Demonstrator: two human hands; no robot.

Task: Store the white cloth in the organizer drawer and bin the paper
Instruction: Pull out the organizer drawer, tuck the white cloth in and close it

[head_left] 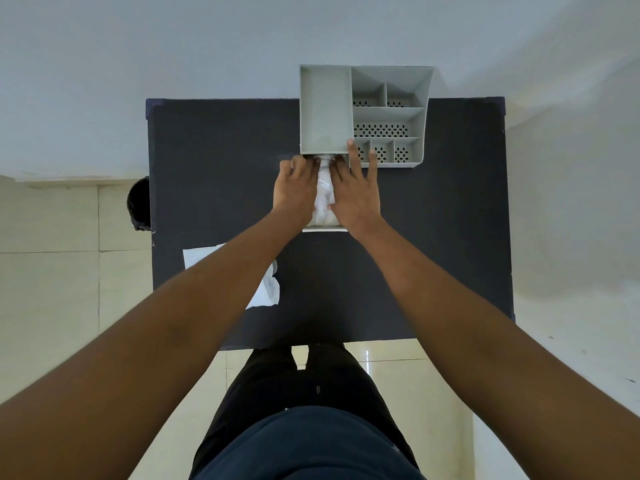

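Note:
A grey desk organizer (325,109) stands at the far edge of the dark table. Its drawer (325,230) is pulled out toward me, with the white cloth (323,199) lying bunched inside. My left hand (294,188) presses on the cloth's left side, fingers curled down at the drawer's mouth. My right hand (355,188) lies flat over the cloth's right side, fingers spread and reaching onto the organizer's front. A white sheet of paper (268,285) lies on the table near my left forearm, partly hidden by it.
The dark table (214,168) sits against a pale wall. A black round bin (138,204) stands on the tiled floor by the table's left edge. The organizer has several small perforated compartments (381,129) on its right side.

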